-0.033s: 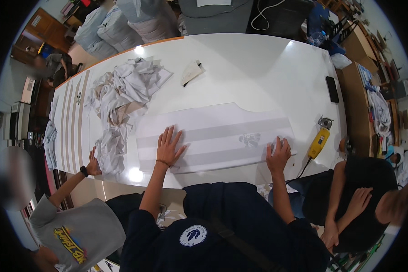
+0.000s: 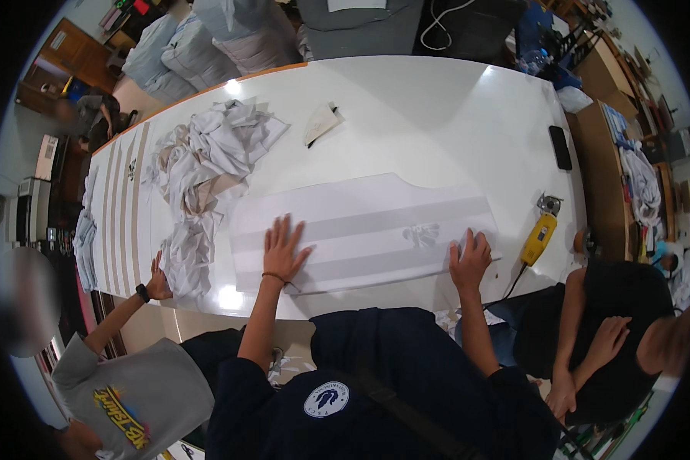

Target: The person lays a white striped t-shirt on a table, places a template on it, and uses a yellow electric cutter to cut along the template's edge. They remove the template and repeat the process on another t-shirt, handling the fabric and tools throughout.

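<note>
A black phone is laid flat near the right end of the white table, yellow corded cutter parked nearby. Left side, a messy heap of white and beige cloth is kinda piled up, and some bulky whitish sacks are crammed together past the far edge.

Matt cloth panel on glossy table

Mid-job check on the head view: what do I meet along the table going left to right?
Tan-striped fabric → crumpled cloth pile → left hand, flat on the pale striped panel → right hand, at that panel's near right part → yellow corded cutter.
</note>
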Action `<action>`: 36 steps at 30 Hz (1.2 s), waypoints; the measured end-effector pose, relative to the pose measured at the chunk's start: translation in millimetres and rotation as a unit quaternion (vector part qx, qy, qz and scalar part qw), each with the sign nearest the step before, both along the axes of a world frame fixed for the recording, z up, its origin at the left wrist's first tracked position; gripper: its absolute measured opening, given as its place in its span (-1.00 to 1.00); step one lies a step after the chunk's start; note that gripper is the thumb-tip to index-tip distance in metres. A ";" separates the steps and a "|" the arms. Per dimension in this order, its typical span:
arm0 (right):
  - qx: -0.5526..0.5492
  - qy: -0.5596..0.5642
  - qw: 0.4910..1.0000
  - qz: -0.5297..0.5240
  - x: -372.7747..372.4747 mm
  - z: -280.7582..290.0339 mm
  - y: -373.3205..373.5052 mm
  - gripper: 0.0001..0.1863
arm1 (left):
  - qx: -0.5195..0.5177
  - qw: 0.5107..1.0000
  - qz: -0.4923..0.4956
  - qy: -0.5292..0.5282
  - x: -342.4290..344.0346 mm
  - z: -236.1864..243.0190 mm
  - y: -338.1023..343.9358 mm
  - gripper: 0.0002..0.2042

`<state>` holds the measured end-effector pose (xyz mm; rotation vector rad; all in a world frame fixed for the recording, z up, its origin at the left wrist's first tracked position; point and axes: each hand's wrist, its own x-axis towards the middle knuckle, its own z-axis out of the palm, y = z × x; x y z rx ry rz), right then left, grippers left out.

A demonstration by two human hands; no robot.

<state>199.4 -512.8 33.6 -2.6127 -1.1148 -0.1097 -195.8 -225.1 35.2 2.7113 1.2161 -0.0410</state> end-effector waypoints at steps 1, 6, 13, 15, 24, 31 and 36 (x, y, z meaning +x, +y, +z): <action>0.004 -0.024 1.000 0.008 0.9 0.4 0.1 -0.34 | 0.021 0.999 0.041 0.018 -8.3 -9.0 3.5 -0.26; 0.021 -0.011 1.000 0.017 7.8 0.2 4.9 -0.35 | 0.039 0.941 0.332 0.050 -44.9 -25.8 58.4 -0.17; 0.048 -0.004 0.999 0.008 14.5 -0.1 1.2 -0.36 | 0.018 0.845 0.535 0.006 -73.8 -13.6 27.9 -0.14; 0.025 -0.007 0.999 -0.019 10.4 1.8 4.6 -0.36 | -0.008 0.846 0.532 -0.028 -70.4 0.5 22.2 -0.32; 0.021 0.021 0.999 0.030 -6.0 11.2 35.1 -0.38 | -0.136 0.951 0.153 -0.232 22.3 53.1 5.2 -0.69; 0.075 0.017 0.997 -0.029 12.1 10.8 11.9 -0.43 | 0.217 0.932 0.280 -0.075 22.7 -22.4 -7.8 -0.49; 0.077 -0.011 0.993 -0.093 34.8 5.6 -19.5 -0.44 | -0.056 0.921 0.373 -0.102 27.1 -8.1 -4.1 -0.57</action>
